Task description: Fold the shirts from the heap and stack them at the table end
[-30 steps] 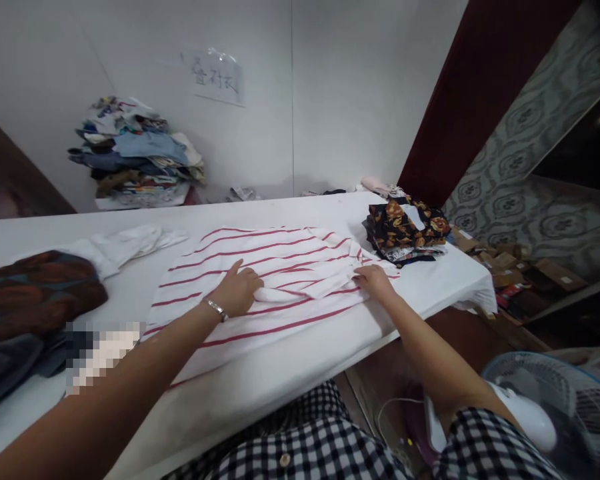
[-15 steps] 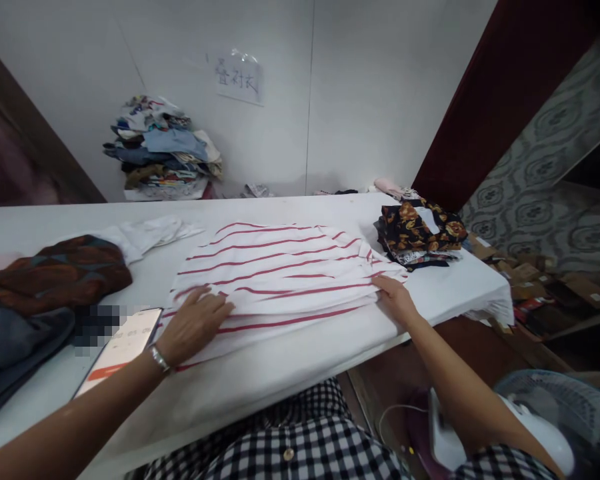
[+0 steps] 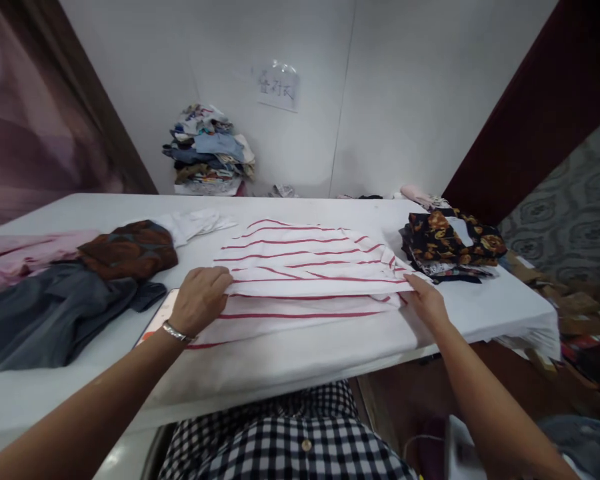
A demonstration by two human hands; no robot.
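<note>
On table [image 3: 330, 353], striped shirt [image 3: 305, 273] between left hand [image 3: 200, 301], right hand [image 3: 427, 303], both gripping its edges.

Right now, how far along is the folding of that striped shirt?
Partway. The striped shirt lies flat on the table with its near part already folded over. In hand: the left hand and right hand each pinch one end of that fold. Left: the shirt is still wide, not a compact bundle like the folded pile to its right, and loose clothes wait on the left.
</note>
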